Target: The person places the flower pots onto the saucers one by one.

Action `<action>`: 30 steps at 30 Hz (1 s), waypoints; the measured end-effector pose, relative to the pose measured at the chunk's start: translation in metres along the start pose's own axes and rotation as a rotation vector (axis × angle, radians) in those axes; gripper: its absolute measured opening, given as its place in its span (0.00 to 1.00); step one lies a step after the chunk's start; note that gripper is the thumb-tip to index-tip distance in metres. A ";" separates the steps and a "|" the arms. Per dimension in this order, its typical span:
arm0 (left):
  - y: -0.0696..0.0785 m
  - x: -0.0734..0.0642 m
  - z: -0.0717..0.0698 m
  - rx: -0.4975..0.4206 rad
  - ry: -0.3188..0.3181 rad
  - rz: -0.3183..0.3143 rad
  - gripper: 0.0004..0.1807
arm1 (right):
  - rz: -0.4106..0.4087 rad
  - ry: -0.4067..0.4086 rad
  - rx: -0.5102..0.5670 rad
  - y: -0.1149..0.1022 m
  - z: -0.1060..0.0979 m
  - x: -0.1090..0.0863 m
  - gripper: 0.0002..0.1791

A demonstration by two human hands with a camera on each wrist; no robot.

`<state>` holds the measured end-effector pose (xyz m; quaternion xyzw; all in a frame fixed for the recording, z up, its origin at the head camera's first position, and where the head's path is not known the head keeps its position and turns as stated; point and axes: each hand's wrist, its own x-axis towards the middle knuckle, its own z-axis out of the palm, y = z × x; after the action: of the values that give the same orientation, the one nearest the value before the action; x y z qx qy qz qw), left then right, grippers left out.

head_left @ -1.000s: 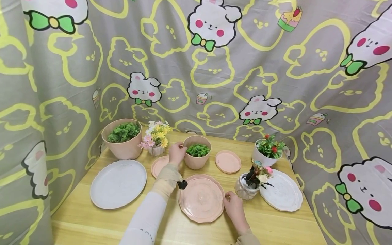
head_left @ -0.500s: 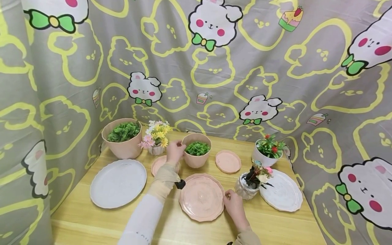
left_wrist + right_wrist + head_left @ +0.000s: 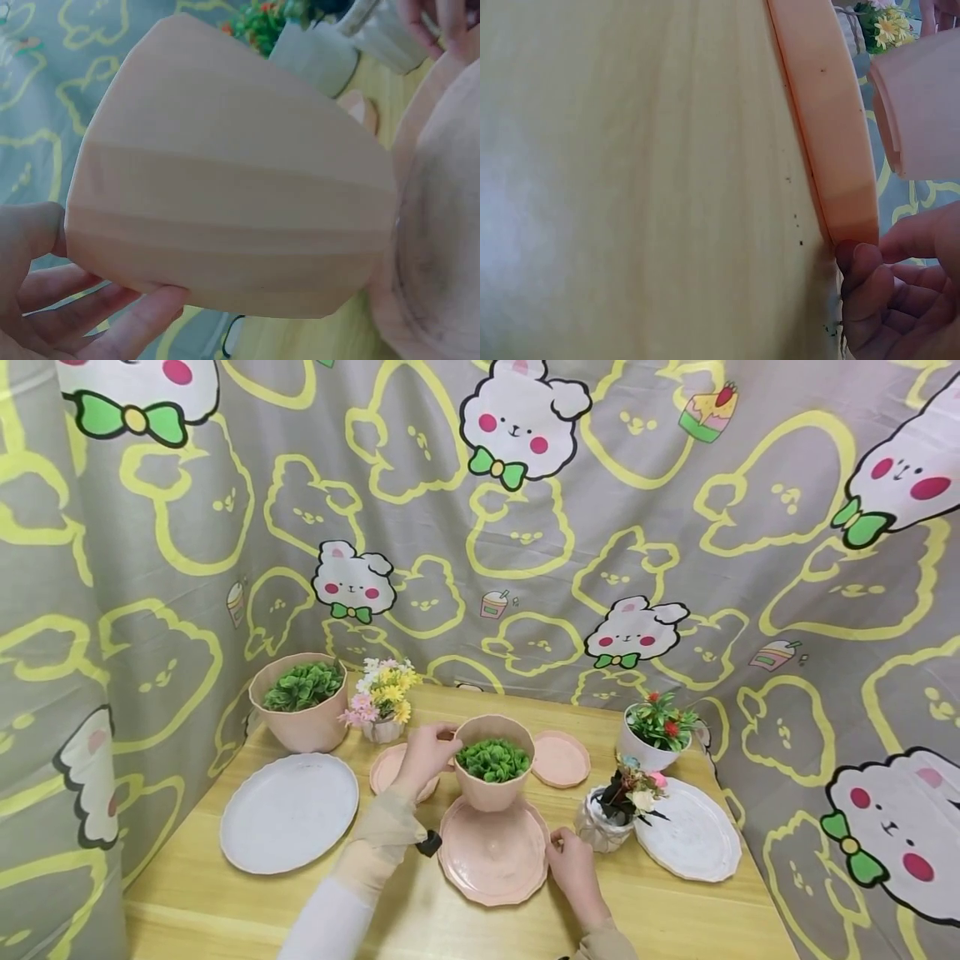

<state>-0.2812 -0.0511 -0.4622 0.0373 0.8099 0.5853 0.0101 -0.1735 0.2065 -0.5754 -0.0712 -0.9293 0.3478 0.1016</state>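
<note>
So the pink pot (image 3: pixel 492 795) is pinched at its rim by the left hand (image 3: pixel 426 758) over the far edge of the pink plate (image 3: pixel 491 867), probably so the greenery (image 3: pixel 492 761) isn't squashed, while that plate's right side is pinched by the right hand (image 3: pixel 574 862), presumably for steadying.

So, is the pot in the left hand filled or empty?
Filled: green leaves show inside the pot in the head view.
</note>
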 end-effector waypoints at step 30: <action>-0.031 -0.056 0.020 0.015 -0.124 0.022 0.19 | -0.004 0.005 0.008 0.002 0.002 0.000 0.03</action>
<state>-0.2253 -0.0454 -0.4993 0.0826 0.8115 0.5760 0.0537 -0.1742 0.2066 -0.5778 -0.0697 -0.9278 0.3510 0.1051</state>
